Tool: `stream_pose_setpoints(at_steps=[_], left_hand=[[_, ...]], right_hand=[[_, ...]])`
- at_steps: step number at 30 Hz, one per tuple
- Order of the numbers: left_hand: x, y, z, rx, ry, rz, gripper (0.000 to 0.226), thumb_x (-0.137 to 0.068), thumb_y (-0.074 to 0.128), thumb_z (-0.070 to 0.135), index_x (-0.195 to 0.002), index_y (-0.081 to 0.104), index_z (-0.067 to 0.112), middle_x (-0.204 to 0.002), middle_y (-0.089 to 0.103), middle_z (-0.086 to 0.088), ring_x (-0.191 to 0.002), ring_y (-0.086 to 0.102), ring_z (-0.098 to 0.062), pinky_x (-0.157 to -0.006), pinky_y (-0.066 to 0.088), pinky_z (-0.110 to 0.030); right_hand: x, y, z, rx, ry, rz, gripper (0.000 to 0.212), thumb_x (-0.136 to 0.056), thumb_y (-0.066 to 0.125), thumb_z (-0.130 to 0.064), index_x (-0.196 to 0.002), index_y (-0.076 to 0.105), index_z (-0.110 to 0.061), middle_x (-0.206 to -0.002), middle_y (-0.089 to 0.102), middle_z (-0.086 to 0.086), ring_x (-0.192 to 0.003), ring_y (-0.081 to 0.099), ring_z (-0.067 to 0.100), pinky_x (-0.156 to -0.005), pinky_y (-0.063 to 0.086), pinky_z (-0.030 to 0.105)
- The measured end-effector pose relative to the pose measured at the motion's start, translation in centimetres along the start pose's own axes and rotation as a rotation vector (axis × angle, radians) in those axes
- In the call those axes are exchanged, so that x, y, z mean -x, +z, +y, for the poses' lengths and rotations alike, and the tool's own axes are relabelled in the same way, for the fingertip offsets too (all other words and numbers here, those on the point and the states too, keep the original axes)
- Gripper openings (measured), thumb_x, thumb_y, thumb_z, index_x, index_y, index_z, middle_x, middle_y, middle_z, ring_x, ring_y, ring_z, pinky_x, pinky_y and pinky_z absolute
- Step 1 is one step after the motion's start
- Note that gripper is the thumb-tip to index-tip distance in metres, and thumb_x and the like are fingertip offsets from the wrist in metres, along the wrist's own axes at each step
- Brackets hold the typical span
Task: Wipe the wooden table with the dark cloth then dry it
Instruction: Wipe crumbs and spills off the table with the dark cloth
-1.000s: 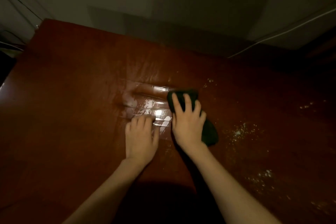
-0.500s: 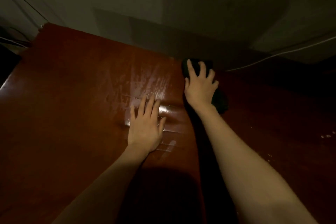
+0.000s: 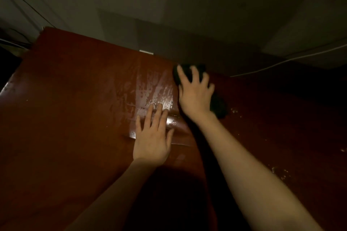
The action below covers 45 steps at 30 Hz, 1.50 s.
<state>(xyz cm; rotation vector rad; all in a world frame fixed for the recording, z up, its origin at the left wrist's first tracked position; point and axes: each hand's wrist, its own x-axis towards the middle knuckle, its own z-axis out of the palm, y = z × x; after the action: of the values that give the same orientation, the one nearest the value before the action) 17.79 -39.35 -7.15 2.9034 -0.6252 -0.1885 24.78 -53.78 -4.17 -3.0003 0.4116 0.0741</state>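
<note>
Dark cloth (image 3: 218,104) sits bunched up under your right hand (image 3: 196,95) way out near the far edge of the table (image 3: 65,108), so that's where the wiping is happening right now. Your grip there isn't really a pinch: fingers (image 3: 183,76) spread and laid flat over the cloth, palm pushing it down, which makes sense since you want as much cloth on the wood as possible. Part of it pokes out past your fingertips and a lump trails by your wrist.

Your left hand (image 3: 153,137) is just planted flat on the wet streaks (image 3: 155,92), fingers straight, holding nothing. Looks like it's there to brace you while you lean that far forward.

Off to the right there are pale crumbs or specks (image 3: 279,171) the cloth hasn't reached, so I'd say you're mid-wipe and drying is a ways off. A white cable (image 3: 281,62) runs behind the table, well apart.
</note>
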Motion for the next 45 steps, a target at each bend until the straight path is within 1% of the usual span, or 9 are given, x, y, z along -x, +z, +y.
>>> stream_pose_setpoints(at_steps=[3,6,12,16,21,30,37,42,45], left_hand=[[0.1,0.1,0.0,0.007,-0.005,0.013,0.057,-0.093,0.027,0.044,-0.137,0.041,0.012,-0.147,0.037,-0.008,-0.139,0.026,-0.027,-0.108,0.016,-0.053],[0.0,0.2,-0.1,0.003,-0.009,0.0,0.057,-0.093,0.026,0.044,-0.139,0.039,0.013,-0.148,0.035,-0.008,-0.14,0.024,-0.027,-0.108,0.013,-0.052],[0.0,0.1,-0.2,-0.017,0.005,-0.04,0.057,-0.091,0.03,0.039,-0.142,0.033,0.013,-0.15,0.03,-0.008,-0.141,0.019,-0.027,-0.108,0.01,-0.052],[0.0,0.0,-0.1,-0.01,0.011,-0.023,0.057,-0.092,0.028,0.041,-0.139,0.039,0.012,-0.147,0.038,-0.009,-0.138,0.028,-0.029,-0.106,0.015,-0.055],[0.0,0.1,-0.1,0.026,-0.01,-0.034,0.063,-0.092,0.013,0.047,-0.145,0.027,0.015,-0.154,0.022,-0.005,-0.144,0.009,-0.024,-0.112,0.005,-0.051],[0.1,-0.5,0.1,0.017,0.011,-0.072,0.058,-0.098,0.017,0.044,-0.148,0.012,0.017,-0.157,0.004,-0.004,-0.144,-0.005,-0.022,-0.113,-0.003,-0.049],[0.6,-0.6,0.3,0.093,0.166,-0.023,0.057,-0.095,0.016,0.034,-0.131,0.049,0.005,-0.142,0.043,-0.015,-0.136,0.032,-0.031,-0.109,0.025,-0.049],[0.9,-0.5,0.2,0.131,0.227,0.031,0.045,-0.092,0.03,0.023,-0.119,0.058,0.002,-0.129,0.056,-0.017,-0.123,0.049,-0.033,-0.101,0.039,-0.047],[0.8,-0.7,0.1,0.125,0.271,0.049,0.044,-0.084,0.034,0.018,-0.117,0.058,0.002,-0.127,0.057,-0.017,-0.118,0.051,-0.034,-0.098,0.042,-0.047]], right_hand=[[-4.3,-0.6,-0.2,-0.008,0.107,0.015,0.056,-0.097,0.039,-0.031,-0.148,0.015,-0.034,-0.153,0.017,0.009,-0.135,0.018,0.038,-0.102,0.027,0.055],[-0.9,0.0,-0.5,-0.016,0.071,0.045,0.057,-0.096,0.041,-0.029,-0.148,0.017,-0.032,-0.152,0.02,0.011,-0.135,0.02,0.039,-0.1,0.03,0.055],[7.9,1.4,-2.8,-0.028,0.096,0.091,0.065,-0.077,0.068,-0.026,-0.137,0.044,-0.029,-0.133,0.049,0.017,-0.114,0.047,0.046,-0.082,0.044,0.057],[2.1,0.7,-1.6,-0.009,0.092,0.034,0.059,-0.094,0.044,-0.03,-0.147,0.018,-0.035,-0.151,0.023,0.012,-0.133,0.023,0.042,-0.098,0.031,0.057],[-3.1,-0.4,-0.7,-0.017,0.224,0.044,0.055,-0.098,0.036,-0.031,-0.148,0.013,-0.033,-0.153,0.016,0.009,-0.135,0.019,0.038,-0.098,0.03,0.052],[17.0,1.9,-0.2,-0.041,0.359,0.079,0.072,-0.073,0.073,-0.027,-0.138,0.042,-0.027,-0.134,0.049,0.015,-0.112,0.048,0.041,-0.08,0.044,0.052],[7.4,-0.1,4.1,-0.044,0.354,0.025,0.057,-0.097,0.038,-0.034,-0.148,0.013,-0.034,-0.153,0.017,0.009,-0.133,0.02,0.038,-0.099,0.028,0.054],[9.9,0.3,4.0,-0.063,0.376,0.03,0.059,-0.096,0.04,-0.034,-0.148,0.013,-0.033,-0.153,0.016,0.008,-0.133,0.02,0.037,-0.097,0.03,0.053],[17.2,1.4,2.3,-0.06,0.435,0.083,0.066,-0.086,0.059,-0.032,-0.144,0.03,-0.03,-0.145,0.034,0.013,-0.124,0.036,0.04,-0.089,0.038,0.054]])
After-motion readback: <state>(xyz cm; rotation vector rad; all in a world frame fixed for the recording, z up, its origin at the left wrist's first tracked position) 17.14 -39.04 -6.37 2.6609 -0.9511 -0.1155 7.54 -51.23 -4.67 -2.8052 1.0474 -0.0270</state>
